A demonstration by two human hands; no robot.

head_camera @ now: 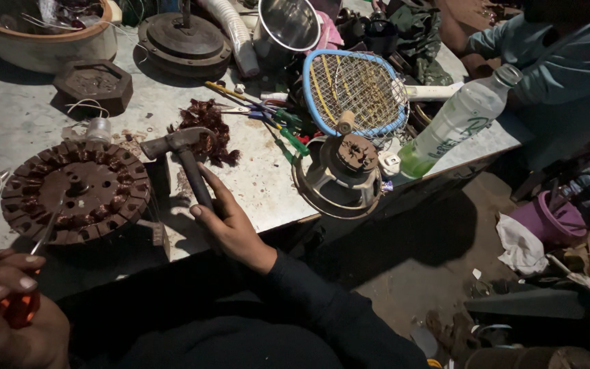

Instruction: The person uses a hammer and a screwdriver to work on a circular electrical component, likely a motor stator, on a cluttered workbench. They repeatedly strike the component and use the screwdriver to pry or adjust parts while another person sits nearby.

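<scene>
My right hand grips the dark handle of a hammer, whose metal head lies on the grey worktop beside a pile of reddish copper wire scraps. My left hand, at the lower left, holds an orange-handled screwdriver; its blade reaches onto a round, slotted brown motor stator lying flat at the table's front edge.
A round fan motor housing sits at the table corner under a blue-framed racket-shaped swatter. Screwdrivers, a bowl, a steel pot and a round base lie behind. Another person's arm holds a plastic bottle at right.
</scene>
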